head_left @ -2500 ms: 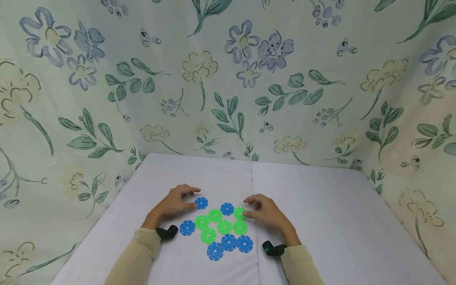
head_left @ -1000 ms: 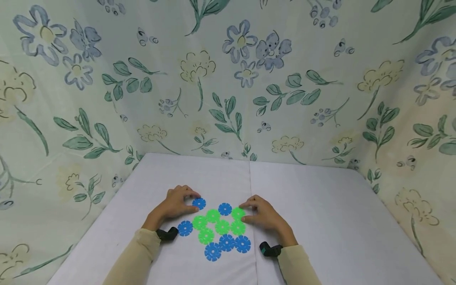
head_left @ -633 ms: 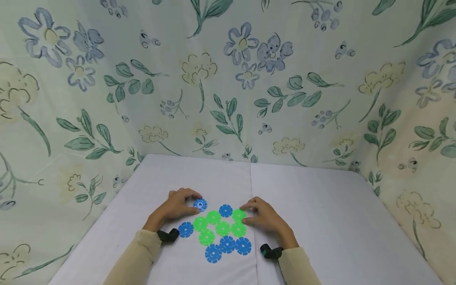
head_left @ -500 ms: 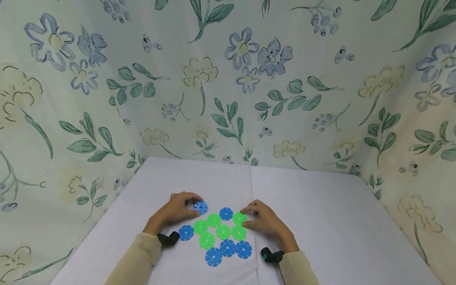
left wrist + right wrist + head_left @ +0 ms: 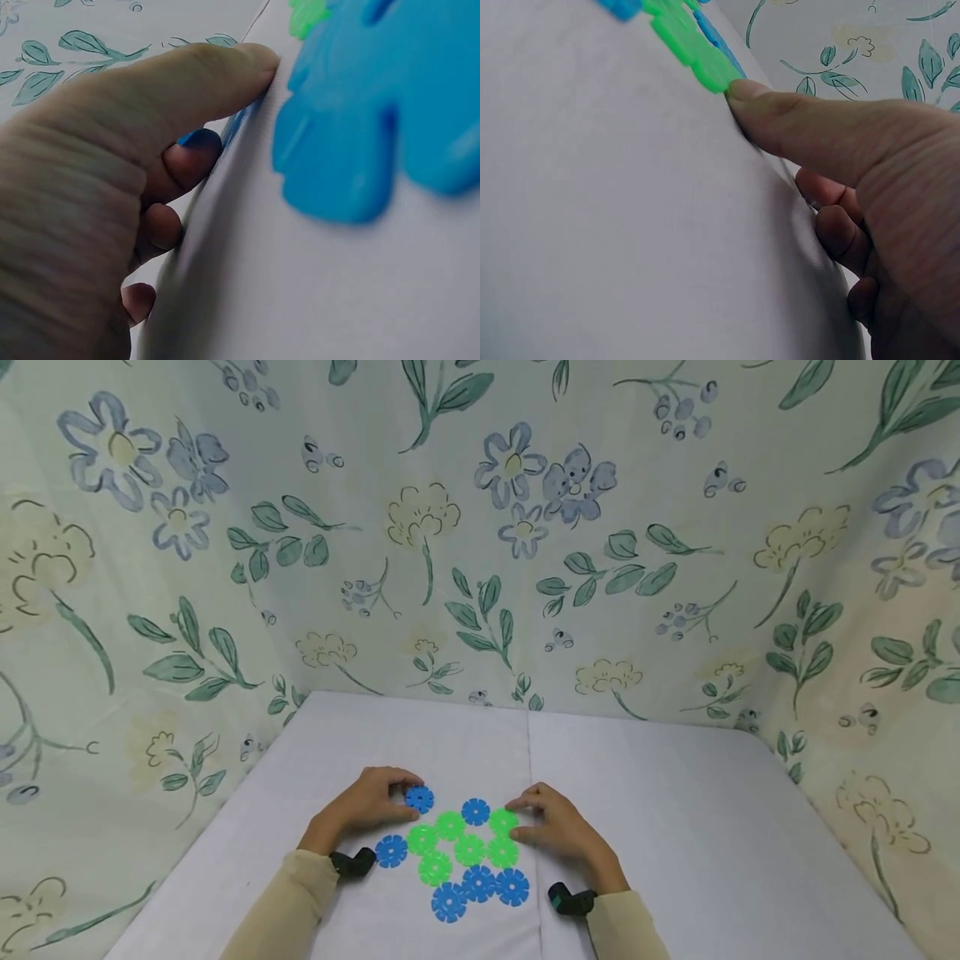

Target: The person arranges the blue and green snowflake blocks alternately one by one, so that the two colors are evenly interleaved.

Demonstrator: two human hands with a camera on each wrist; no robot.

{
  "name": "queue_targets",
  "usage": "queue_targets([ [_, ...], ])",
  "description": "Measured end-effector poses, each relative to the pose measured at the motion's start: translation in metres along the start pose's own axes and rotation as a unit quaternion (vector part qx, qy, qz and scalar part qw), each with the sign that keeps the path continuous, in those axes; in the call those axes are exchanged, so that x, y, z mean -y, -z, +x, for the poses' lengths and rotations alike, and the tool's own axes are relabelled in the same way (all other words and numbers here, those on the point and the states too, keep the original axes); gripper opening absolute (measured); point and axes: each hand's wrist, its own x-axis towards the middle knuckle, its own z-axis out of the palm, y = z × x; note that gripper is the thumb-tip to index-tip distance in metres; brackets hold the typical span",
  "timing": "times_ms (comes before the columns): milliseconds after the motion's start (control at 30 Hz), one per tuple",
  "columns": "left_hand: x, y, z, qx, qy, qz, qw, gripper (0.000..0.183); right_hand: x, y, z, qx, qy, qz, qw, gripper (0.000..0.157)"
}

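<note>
At the far left of the group of slotted plastic snowflake discs, my left hand (image 5: 375,797) pinches a blue disc (image 5: 419,799) between thumb and index finger, at opposite edges. In the left wrist view a sliver of that blue disc (image 5: 199,138) shows beyond the thumb; the other fingers curl behind. My right hand (image 5: 558,827) has its thumb and index finger at the edge of a green disc (image 5: 502,821), at the group's right. The right wrist view shows the thumb tip on the rim of that green disc (image 5: 718,75).
Several green discs (image 5: 470,850) lie joined or close together in the middle. One blue disc (image 5: 476,812) lies behind them, another blue disc (image 5: 391,852) to the left. Three blue discs (image 5: 479,883) form a row in front. A patterned curtain (image 5: 480,610) backs the white-covered table (image 5: 660,827).
My left thumb and index finger have closed on the far-left blue disc, which tilted and caught the light, then turned back. My right index finger has come down to the green disc's edge.
</note>
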Motion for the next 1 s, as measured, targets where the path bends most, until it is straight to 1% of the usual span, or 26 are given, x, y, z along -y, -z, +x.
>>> queue_targets([
  [200,0.002,0.002,-0.003,-0.017,-0.001,0.02,0.9997,0.046,0.001,-0.004,0.002,0.007,0.005,0.01,1.0,0.038],
  [300,0.002,0.004,-0.003,-0.029,-0.009,0.016,0.9994,0.046,0.002,-0.005,0.003,0.001,0.003,0.004,1.0,0.037],
  [467,-0.001,0.004,-0.002,-0.056,-0.018,-0.007,0.9983,0.046,0.001,-0.005,0.001,-0.008,-0.005,-0.008,1.0,0.036],
  [600,-0.001,0.006,0.0,-0.084,-0.032,-0.006,0.996,0.047,-0.001,-0.004,0.0,-0.007,-0.009,-0.004,1.0,0.036],
  [800,0.006,0.011,0.005,-0.136,-0.061,-0.009,0.9889,0.047,-0.001,-0.001,0.0,-0.004,-0.008,0.004,1.0,0.038],
  [900,0.012,0.016,0.006,-0.156,-0.055,-0.013,0.9861,0.048,-0.001,0.0,0.001,-0.004,-0.008,-0.003,1.0,0.038],
  [1000,0.016,0.023,0.006,-0.175,-0.031,-0.02,0.984,0.048,-0.001,0.0,0.002,-0.001,-0.007,-0.007,1.0,0.037],
])
